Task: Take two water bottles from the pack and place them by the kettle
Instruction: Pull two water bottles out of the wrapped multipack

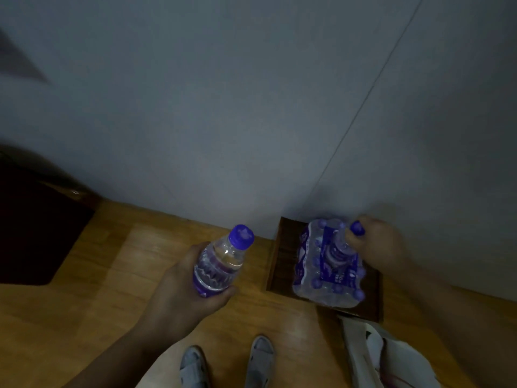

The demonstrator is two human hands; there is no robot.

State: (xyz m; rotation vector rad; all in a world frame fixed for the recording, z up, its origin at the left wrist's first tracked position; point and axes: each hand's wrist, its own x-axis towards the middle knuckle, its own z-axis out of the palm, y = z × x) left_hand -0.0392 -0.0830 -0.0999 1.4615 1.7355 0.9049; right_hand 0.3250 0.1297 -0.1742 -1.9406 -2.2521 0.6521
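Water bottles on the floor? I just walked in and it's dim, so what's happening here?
A person stands over a shrink-wrapped pack on a dark wooden stand. The left hand holds one bottle clear of the pack. The right hand has a grip on a second bottle at its neck, above the pack. No kettle is visible.

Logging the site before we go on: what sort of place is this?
Probably a room in a home or lodging, dimly lit: wooden floor, plain grey wall, and a pack of water bottles on a low dark stand. No kettle in view.
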